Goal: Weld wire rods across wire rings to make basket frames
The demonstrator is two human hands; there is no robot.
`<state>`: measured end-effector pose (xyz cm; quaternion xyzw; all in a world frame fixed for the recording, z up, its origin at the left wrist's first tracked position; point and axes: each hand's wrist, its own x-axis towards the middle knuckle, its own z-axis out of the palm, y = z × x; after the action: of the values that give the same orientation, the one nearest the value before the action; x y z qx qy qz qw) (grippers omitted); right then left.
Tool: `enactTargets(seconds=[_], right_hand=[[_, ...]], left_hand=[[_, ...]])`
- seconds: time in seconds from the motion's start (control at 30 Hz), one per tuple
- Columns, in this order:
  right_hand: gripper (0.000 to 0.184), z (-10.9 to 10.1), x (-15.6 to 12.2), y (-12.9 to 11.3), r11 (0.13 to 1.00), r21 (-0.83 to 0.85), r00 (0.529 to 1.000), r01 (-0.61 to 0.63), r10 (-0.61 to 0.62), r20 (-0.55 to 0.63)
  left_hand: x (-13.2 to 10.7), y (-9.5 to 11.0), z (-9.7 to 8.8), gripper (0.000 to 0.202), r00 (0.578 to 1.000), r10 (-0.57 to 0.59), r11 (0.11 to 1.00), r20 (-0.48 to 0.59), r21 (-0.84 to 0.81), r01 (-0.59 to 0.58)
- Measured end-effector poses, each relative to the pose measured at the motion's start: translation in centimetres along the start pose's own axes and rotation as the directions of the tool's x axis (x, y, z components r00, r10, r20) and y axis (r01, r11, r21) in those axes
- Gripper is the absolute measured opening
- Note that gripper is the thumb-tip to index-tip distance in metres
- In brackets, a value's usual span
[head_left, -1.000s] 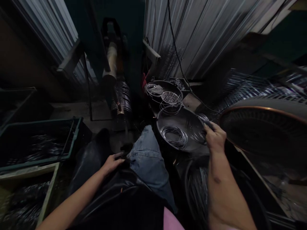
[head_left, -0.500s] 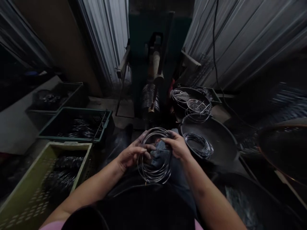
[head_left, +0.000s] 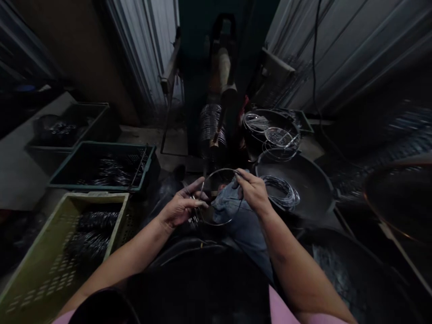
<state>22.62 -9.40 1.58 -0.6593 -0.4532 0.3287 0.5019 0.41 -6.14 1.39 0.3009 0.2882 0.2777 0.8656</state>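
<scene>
A single thin wire ring (head_left: 221,169) stands stretched between my hands above my lap. My right hand (head_left: 252,191) pinches its upper right side between thumb and fingers. At the ring's left side is my left hand (head_left: 184,204), thumb and fingers closed around a bunch of wire rings (head_left: 193,218), which is mostly hidden behind the hand. The single ring passes by the left fingertips; whether they grip it is unclear. Straight ahead stands a dark machine (head_left: 224,67), with a stack of wire coils (head_left: 211,121) on its lower part.
A yellow crate (head_left: 126,202) and a green crate (head_left: 101,145) holding dark metal parts stand at left. Right of my knees, a wide dark pan (head_left: 313,184) holds wire rings (head_left: 281,192). Behind it, another basin carries loose wire loops (head_left: 280,137). A cable (head_left: 315,67) hangs at right.
The bunch of rings spread between both hands has moved left into my left hand. One ring now stands apart from it, held by my right hand.
</scene>
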Motion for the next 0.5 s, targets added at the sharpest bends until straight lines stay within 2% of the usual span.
enactTargets(seconds=[0.1, 0.17, 0.23, 0.37, 0.5], right_hand=[[0.04, -0.7, -0.2, -0.8, 0.954, 0.29, 0.994, -0.077, 0.095, -0.048], [0.039, -1.2, -0.4, -0.8, 0.916, 0.386, 0.989, -0.114, 0.141, -0.041], [0.038, -1.7, -0.5, -0.2, 0.885, 0.45, 0.989, -0.115, 0.143, -0.029], [0.035, -2.7, -0.5, 1.5, 0.865, 0.493, 0.988, -0.09, 0.141, -0.067], [0.031, -3.5, -0.4, 2.7, 0.904, 0.428, 0.99, -0.021, 0.079, -0.12]], left_hand=[[0.8, -0.4, 0.5, 0.077, 0.993, 0.051, 0.992, -0.108, 0.123, -0.038], [1.4, -0.8, 0.7, 0.082, 0.988, 0.087, 0.982, -0.129, 0.176, -0.063], [2.0, -0.9, 0.7, 0.082, 0.986, 0.065, 0.988, -0.157, 0.15, -0.041], [3.4, -1.0, 0.6, 0.061, 0.979, 0.039, 0.994, -0.201, 0.109, -0.017], [4.4, -1.5, 1.7, 0.042, 0.952, -0.095, 0.931, -0.29, 0.313, 0.189]])
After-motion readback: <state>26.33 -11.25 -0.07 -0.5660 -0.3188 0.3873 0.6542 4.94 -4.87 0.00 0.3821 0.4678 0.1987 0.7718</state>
